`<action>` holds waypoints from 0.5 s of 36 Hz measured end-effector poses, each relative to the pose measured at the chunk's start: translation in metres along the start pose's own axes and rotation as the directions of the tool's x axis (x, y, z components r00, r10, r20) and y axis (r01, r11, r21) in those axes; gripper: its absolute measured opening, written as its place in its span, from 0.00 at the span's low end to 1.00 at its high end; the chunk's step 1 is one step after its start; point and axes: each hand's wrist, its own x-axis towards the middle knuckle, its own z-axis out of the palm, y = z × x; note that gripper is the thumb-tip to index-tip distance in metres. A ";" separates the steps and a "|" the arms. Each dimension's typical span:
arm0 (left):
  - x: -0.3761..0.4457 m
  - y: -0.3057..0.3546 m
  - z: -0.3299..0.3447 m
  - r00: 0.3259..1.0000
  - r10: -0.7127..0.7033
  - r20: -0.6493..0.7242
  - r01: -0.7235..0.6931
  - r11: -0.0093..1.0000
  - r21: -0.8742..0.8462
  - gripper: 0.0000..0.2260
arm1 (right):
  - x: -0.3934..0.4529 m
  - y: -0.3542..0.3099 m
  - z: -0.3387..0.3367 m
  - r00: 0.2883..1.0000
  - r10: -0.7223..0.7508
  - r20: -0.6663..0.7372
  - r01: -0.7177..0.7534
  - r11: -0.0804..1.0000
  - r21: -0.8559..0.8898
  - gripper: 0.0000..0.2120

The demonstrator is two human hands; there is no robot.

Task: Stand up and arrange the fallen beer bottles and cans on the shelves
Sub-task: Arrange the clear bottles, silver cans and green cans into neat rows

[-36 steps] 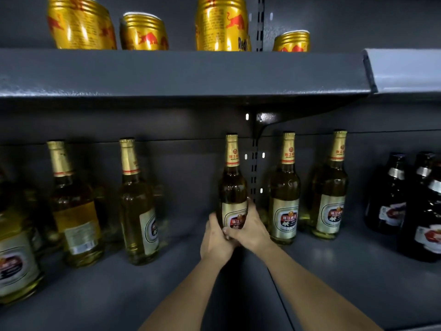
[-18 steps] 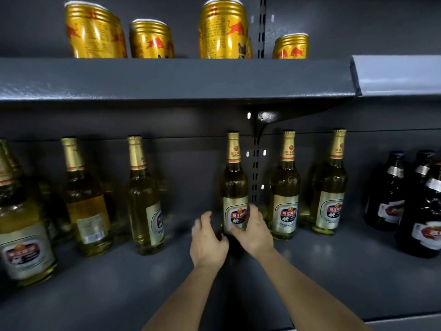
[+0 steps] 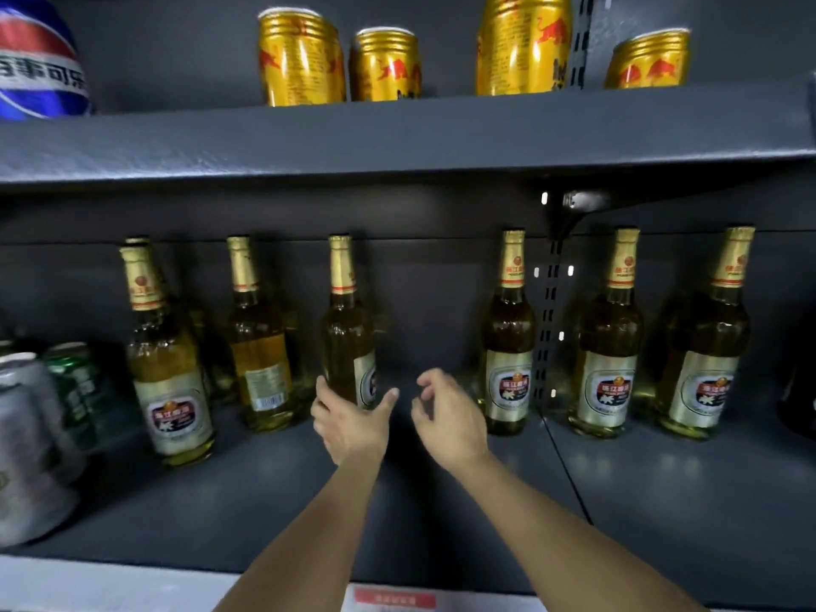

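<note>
At frame centre, the left hand (image 3: 351, 424) cups the base of an upright beer bottle (image 3: 349, 329) on the lower shelf (image 3: 441, 501), fingers spread; the right hand (image 3: 448, 415) hovers beside it, loosely curled, holding nothing.

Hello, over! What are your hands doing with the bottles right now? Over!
Left hand open, reaching round the base of a beer bottle with its label turned sideways. Right hand open, holding nothing. Nothing blocking.
</note>
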 end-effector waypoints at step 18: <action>0.053 -0.009 0.005 0.903 0.104 0.416 0.023 0.957 -0.289 0.28 | 0.033 0.000 0.060 0.922 0.270 0.279 -0.324 0.931 0.169 0.40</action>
